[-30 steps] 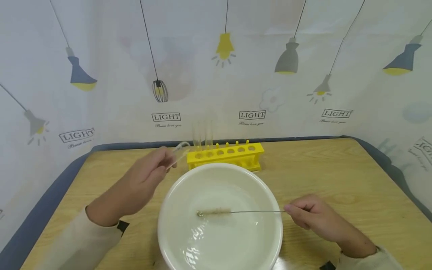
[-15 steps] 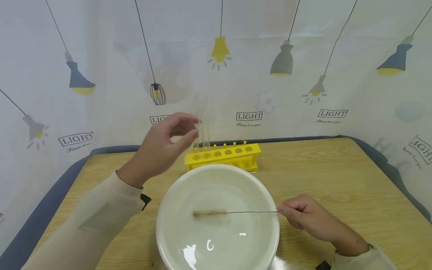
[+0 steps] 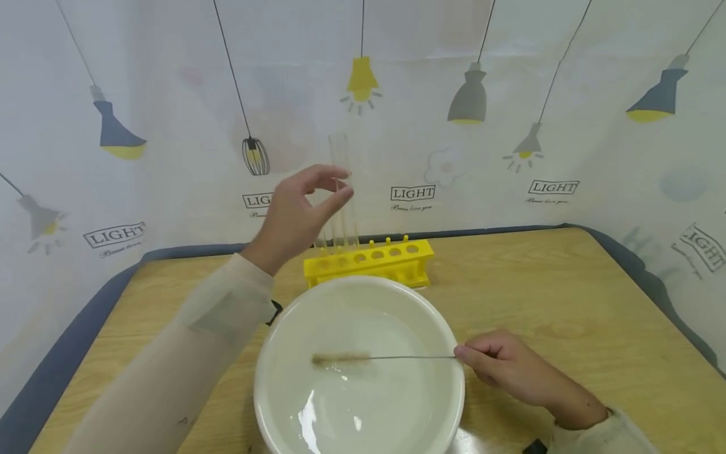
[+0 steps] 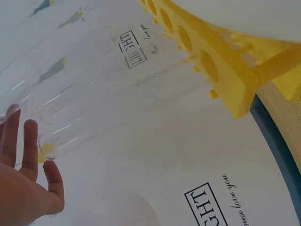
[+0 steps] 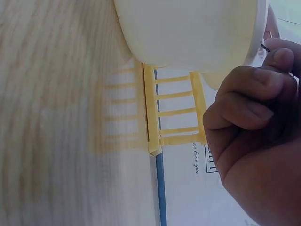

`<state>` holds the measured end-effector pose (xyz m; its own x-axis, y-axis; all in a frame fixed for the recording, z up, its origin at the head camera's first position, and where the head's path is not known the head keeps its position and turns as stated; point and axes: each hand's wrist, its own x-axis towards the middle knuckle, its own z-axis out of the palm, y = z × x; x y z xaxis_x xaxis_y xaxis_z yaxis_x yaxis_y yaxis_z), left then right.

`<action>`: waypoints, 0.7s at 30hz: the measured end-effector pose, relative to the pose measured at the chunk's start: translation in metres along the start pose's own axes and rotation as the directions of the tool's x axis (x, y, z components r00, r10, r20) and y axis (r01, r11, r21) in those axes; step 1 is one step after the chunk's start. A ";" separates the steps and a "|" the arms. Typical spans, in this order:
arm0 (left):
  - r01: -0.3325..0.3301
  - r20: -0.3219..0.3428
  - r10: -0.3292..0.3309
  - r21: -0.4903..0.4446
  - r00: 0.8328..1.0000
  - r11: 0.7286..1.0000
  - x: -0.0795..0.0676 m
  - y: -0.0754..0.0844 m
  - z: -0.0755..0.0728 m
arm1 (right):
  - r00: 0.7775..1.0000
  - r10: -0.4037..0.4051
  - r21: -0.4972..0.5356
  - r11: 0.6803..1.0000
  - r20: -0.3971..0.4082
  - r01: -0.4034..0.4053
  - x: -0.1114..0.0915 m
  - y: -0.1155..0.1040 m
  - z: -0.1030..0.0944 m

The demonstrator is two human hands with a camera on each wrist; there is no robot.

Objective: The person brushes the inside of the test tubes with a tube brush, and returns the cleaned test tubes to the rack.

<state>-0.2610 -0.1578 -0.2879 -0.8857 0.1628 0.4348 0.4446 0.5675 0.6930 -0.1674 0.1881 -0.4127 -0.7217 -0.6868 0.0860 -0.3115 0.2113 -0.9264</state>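
Over the yellow test tube rack, my left hand pinches a clear glass test tube between thumb and fingers. The tube stands upright, its lower end near the rack's left holes; whether it has entered one I cannot tell. Two other clear tubes stand at the rack's left end, partly behind the hand. In the left wrist view the rack appears at upper right, the tubes faint. My right hand grips the thin wire handle of a test tube brush. The brush's bristles lie in the basin's water.
A white round basin holding water stands before the rack, close to its front. Both rest on a wood-grain table. Behind the table hangs a printed backdrop with lamp drawings.
My left hand has risen and moved right, turning the test tube from tilted beside the rack to upright above it. The right hand still holds the brush in the water.
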 end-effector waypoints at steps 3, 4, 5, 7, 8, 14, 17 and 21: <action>0.032 0.013 -0.032 -0.015 0.999 0.999 0.007 -0.004 0.005 | 1.000 0.007 0.023 1.000 0.008 -0.008 0.001 0.001 0.000; 0.046 0.018 -0.046 -0.019 0.999 0.999 0.009 -0.005 0.007 | 1.000 0.012 0.029 1.000 0.010 -0.012 0.001 0.001 0.000; 0.059 0.022 -0.059 -0.021 0.998 0.998 0.010 -0.007 0.008 | 1.000 0.012 0.036 0.999 0.012 -0.013 0.001 0.001 0.000; 0.084 0.023 -0.083 -0.025 0.996 0.996 0.011 -0.011 0.010 | 1.000 0.014 0.047 0.999 0.018 -0.015 0.002 0.001 0.000; 0.097 0.021 -0.096 -0.029 0.995 0.995 0.010 -0.014 0.010 | 1.000 0.018 0.052 0.998 0.020 -0.019 0.002 0.001 0.001; 0.141 0.043 -0.138 -0.071 0.989 0.987 0.008 -0.026 0.015 | 0.999 0.041 0.060 0.997 0.018 -0.042 0.002 0.000 0.002; 0.160 0.063 -0.154 -0.088 0.986 0.983 0.007 -0.029 0.015 | 0.999 0.049 0.062 0.997 0.019 -0.050 0.001 0.001 0.002; 0.187 0.080 -0.180 -0.083 0.980 0.979 0.006 -0.031 0.015 | 0.999 0.050 0.056 0.997 0.020 -0.051 0.001 0.001 0.001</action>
<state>-0.2821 -0.1619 -0.3154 -0.9591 0.1218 0.2554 0.2809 0.5191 0.8073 -0.1679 0.1863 -0.4143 -0.7241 -0.6889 0.0323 -0.2390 0.2068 -0.9488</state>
